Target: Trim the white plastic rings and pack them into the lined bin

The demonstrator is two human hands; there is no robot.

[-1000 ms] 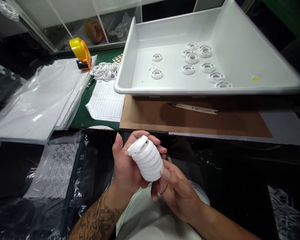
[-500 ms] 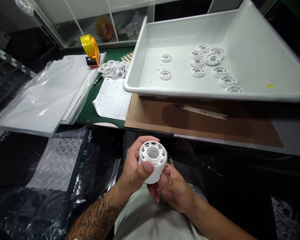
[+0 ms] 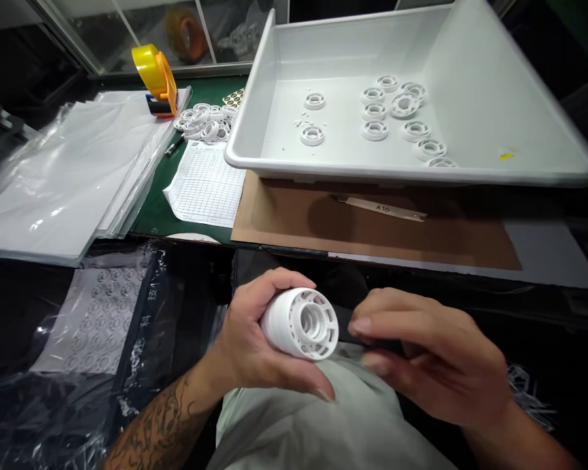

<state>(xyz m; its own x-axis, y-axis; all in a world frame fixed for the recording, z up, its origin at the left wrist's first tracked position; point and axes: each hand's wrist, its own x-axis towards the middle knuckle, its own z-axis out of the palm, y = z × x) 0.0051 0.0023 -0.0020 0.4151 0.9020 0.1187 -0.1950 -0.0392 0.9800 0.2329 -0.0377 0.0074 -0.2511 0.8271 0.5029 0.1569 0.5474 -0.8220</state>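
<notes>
My left hand (image 3: 245, 343) is wrapped round a stack of white plastic rings (image 3: 279, 323). The stack lies tilted, with its slotted end face and round centre hole turned to the right. My right hand (image 3: 431, 359) hovers a little to the right of that end face, apart from it. Its fingers are bent, a gap shows between thumb and fingertips, and I see nothing in them. More white rings (image 3: 374, 130) lie in the large white tray (image 3: 396, 175), with small white scraps (image 3: 304, 123) among them.
A cutter-like tool (image 3: 385, 209) marked with writing rests on brown cardboard (image 3: 279, 215). Left of the tray are a gridded sheet (image 3: 206, 186), a pile of rings (image 3: 206, 123), a tape dispenser (image 3: 159, 81) and plastic bags (image 3: 53, 176). A bagged ring sheet (image 3: 98, 320) lies lower left.
My right hand has let go of the ring stack and moved right. The left hand has tipped the stack from nearly upright to lying sideways. The view has shifted slightly.
</notes>
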